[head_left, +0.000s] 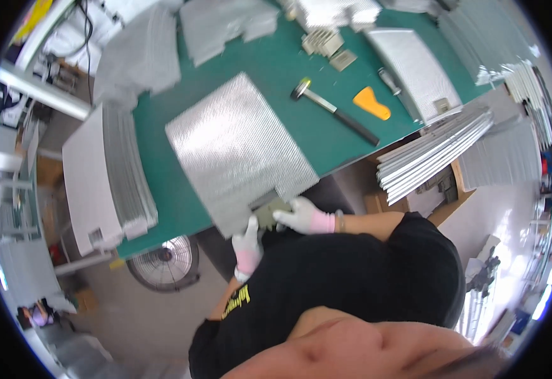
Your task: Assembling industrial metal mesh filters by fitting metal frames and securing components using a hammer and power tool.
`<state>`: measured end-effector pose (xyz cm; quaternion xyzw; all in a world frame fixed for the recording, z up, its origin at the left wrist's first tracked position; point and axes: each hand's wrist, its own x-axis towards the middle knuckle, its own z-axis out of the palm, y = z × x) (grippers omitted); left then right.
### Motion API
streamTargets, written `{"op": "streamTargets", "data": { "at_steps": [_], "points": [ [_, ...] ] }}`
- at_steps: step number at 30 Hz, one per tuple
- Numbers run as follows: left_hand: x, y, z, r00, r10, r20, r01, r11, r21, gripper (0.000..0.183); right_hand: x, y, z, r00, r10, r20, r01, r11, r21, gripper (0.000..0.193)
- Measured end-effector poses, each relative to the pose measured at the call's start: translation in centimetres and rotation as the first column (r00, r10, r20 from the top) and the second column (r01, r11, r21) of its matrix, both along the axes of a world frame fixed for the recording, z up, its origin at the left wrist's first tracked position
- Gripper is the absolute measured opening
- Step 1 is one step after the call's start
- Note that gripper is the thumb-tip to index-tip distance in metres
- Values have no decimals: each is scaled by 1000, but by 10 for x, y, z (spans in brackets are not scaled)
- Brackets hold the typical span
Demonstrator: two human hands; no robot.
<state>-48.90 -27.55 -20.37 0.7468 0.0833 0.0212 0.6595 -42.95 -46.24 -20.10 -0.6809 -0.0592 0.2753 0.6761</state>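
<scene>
A silver embossed sheet [232, 145] lies on the green work table [276, 69], its notched near edge reaching the table's front edge. At that notch sits a small olive-grey notched piece [268, 216]. My right hand [301, 216], in a white glove with a pink cuff, pinches its right end between thumb and fingers. My left hand [246, 245], gloved the same way, grips the piece's left end, with the thumb pointing up along it. Some of the fingers of both hands are hidden beneath the piece. Whether it touches the sheet I cannot tell.
A hammer [333, 109] and an orange scraper [372, 103] lie right of the sheet. Stacked panels [93, 177] stand at the left; another silver panel [415, 72] lies at the right. Small olive-grey blocks [322, 42] sit farther back. A floor fan [164, 262] stands below the table edge.
</scene>
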Motion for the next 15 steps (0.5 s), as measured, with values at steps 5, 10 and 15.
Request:
{"op": "streamTargets", "data": {
  "at_steps": [5, 10, 15],
  "points": [
    [16, -17, 7, 957, 18, -289, -208, 740, -640, 39, 3, 1, 7, 989, -73, -125, 75, 997, 9, 28],
    [18, -27, -1, 984, 37, -174, -156, 643, -749, 35, 4, -6, -9, 992, 32, -122, -32, 999, 3, 27],
    [13, -21, -25, 943, -117, -310, -164, 649, -743, 32, 2, -3, -3, 990, -9, -140, 20, 997, 75, 26]
  ]
}}
